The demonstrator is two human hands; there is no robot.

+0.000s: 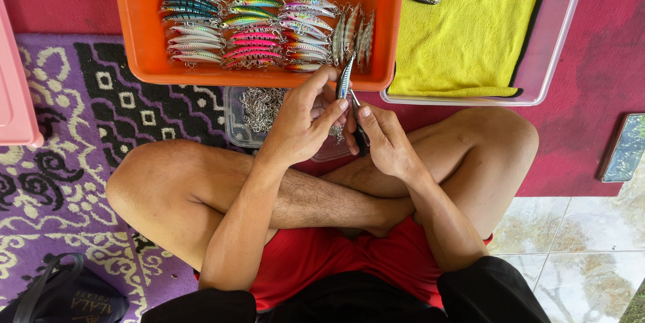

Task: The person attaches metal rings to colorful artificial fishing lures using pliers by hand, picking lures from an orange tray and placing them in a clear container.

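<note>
**Lure held upright betw. both hands, pliers at lower end**

Lure [345, 78]: slim, fish-shaped, silver w/ blue tint along back, glossy. Stands approx. upright, nose toward the orange tray [134, 34], just above the person's crossed legs.

L hand [302, 121]: fingers clenched around lure body, thumb pressed on its side.

R hand [383, 138]: closed on small dark pliers [358, 128]; tips meet lure's lower end. Exact contact pt. too small to tell.

Nearby: tray holds rows of multi-colour lures, sorted side by side. Clear tub of metal hooks [259, 108] sits just below tray, beside L hand. Yellow cloth [470, 27] lies in a clear tray to the R.
</note>
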